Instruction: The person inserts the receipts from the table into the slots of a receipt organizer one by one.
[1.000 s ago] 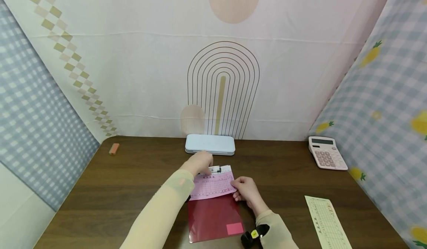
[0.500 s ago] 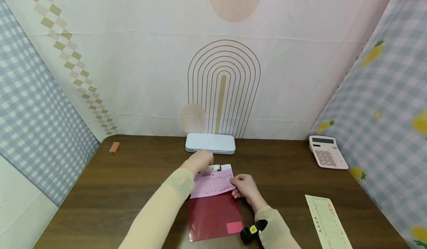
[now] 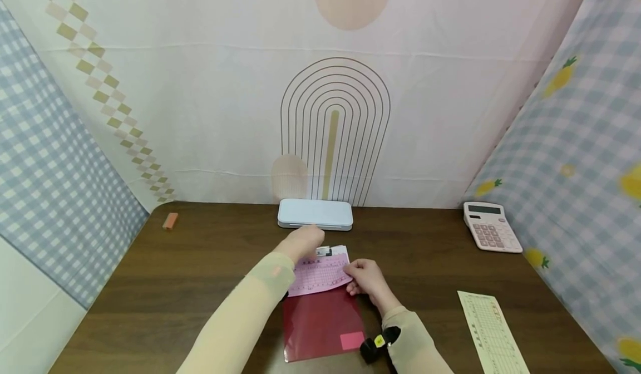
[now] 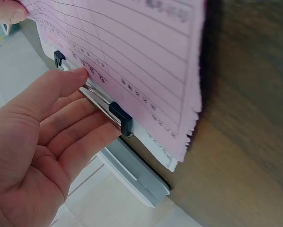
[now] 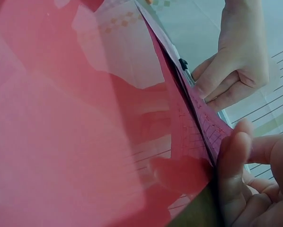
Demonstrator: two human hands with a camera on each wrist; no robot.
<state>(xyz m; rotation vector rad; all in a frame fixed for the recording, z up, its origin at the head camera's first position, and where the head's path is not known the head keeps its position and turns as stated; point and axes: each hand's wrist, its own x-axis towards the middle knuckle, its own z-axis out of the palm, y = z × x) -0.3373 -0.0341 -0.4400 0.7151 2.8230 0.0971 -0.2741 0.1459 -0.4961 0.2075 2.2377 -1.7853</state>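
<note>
A dark red, glossy clipboard [image 3: 323,326] lies at the table's front middle, with a pink sticky label [image 3: 353,340] at its lower right corner. My left hand [image 3: 302,243] grips the metal clip [image 4: 101,97] at its top, thumb on the near side and fingers behind. A pink printed form [image 3: 317,276] with a torn, ragged edge lies over white paper [image 4: 155,146] under the clip. Between thumb and finger my right hand [image 3: 369,279] pinches the form's right edge. Its lower edge bows up a little from the board.
Behind the clipboard is a pale blue flat case [image 3: 315,213] by the curtain. A calculator [image 3: 491,228] sits at the back right, a yellowish printed form [image 3: 491,329] at the front right. An orange eraser-like block [image 3: 170,221] lies at the back left.
My left hand has shifted slightly to the right at the clip. The right hand keeps its pinch on the pink form, and the clipboard stays in place.
</note>
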